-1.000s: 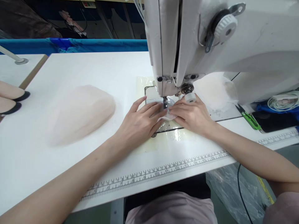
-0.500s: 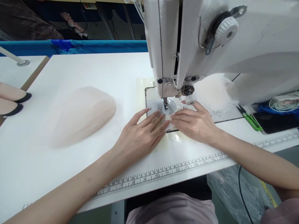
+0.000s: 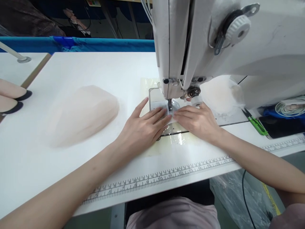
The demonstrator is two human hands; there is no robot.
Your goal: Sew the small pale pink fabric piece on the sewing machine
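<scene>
Head cam: we've got both hands at the sewing machine (image 3: pixel 166 47), just in front of its presser foot (image 3: pixel 170 104). The sheer fabric pc (image 3: pixel 170 119) lies on the metal plate (image 3: pixel 156 95) right by the foot, btwn our fingertips, mostly covered. L hand (image 3: pixel 145 129): grip open, fingers flat, thumb spread wide, pressing on the fabric's L side, nothing pinched. R hand (image 3: pixel 197 122): grip also open, fingers tog. & nearly straight, tips at the fabric's R side, thumb apart near the white roller (image 3: pixel 196 101); we see nothing clasped in it. On the table (image 3: pixel 124 68), a sheer pale pile (image 3: pixel 88 116) sits well to our L; another pale stack (image 3: pixel 220 95) is R of the needle area, w/ green snips (image 3: pixel 256 124) farther R, next to a dark flat device (image 3: pixel 283 125). Ruler strip (image 3: pixel 147 180) runs along the front edge.
</scene>
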